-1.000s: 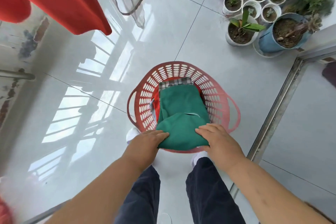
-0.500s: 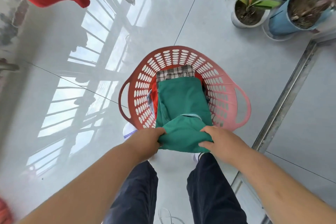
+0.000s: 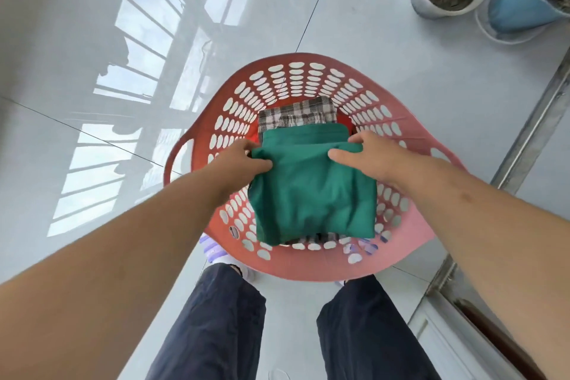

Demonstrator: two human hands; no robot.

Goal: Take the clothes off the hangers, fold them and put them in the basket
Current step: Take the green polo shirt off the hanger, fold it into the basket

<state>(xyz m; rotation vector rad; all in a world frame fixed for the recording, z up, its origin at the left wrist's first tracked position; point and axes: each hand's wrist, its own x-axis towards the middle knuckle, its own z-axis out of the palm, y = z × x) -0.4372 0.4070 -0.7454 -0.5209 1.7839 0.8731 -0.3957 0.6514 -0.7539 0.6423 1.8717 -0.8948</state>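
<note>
We see the green garment (image 3: 311, 194) lying inside the red laundry basket (image 3: 308, 268), doubled over on itself, with its near fold just short of the basket's near wall. Our left hand (image 3: 243, 160) grips the far left corner of the upper layer, thumb on top and fingers curled under the edge. Our right hand (image 3: 367, 157) holds the far right corner in the same way, with its fingers bent over the cloth. Beyond both hands a lower green layer shows, and behind that a folded checked garment (image 3: 296, 114) lies against the far wall of the basket. A strip of checked cloth also peeks out under the near fold.

Half a second ago our hands held the near end of the green garment at the basket's near rim. Since then we have carried that end forward over the rest, so both hands now sit near the middle of the basket. Our view has also dropped closer: the basket fills more of it, the red cloth at the upper left has gone, and only a white pot (image 3: 431, 6) and a blue pot (image 3: 518, 6) remain at the upper right on the tiled floor (image 3: 385, 40)
</note>
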